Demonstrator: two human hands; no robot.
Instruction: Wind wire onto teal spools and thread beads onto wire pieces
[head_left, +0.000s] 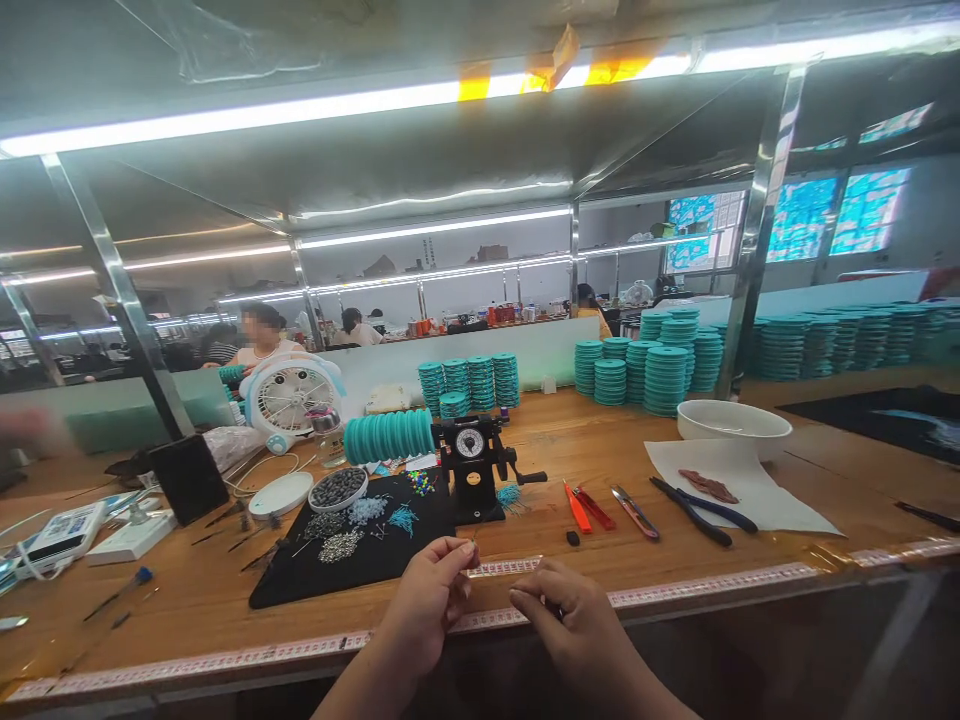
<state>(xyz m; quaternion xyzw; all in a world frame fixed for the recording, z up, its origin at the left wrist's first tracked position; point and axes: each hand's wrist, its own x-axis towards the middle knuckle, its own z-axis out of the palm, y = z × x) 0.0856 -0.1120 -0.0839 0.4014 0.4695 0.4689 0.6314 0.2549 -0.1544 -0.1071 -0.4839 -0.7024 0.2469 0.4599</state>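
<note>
My left hand (435,592) is closed in a pinch above the bench's front edge, thumb against forefinger. Across a short gap, my right hand (571,612) is pinched too, its fingers curled, with a small dark bit showing among them. What either hand holds is too fine to make out. Beneath them a printed measuring tape (502,567) shows along the edge. Just beyond stands a black hand-crank winder with a round dial (471,465), carrying a row of teal spools (390,435). To its left, a black mat (289,585) bears heaps of small metal parts (341,545) and light-blue pieces (403,518).
Right of the winder lie an orange-handled tool (577,508), tweezers (636,514) and dark-blue pliers (694,510). A white bowl (735,420) stands behind a paper sheet (795,510). Stacked teal spools (666,380) line the back. A fan (294,400) is at left; co-workers sit beyond.
</note>
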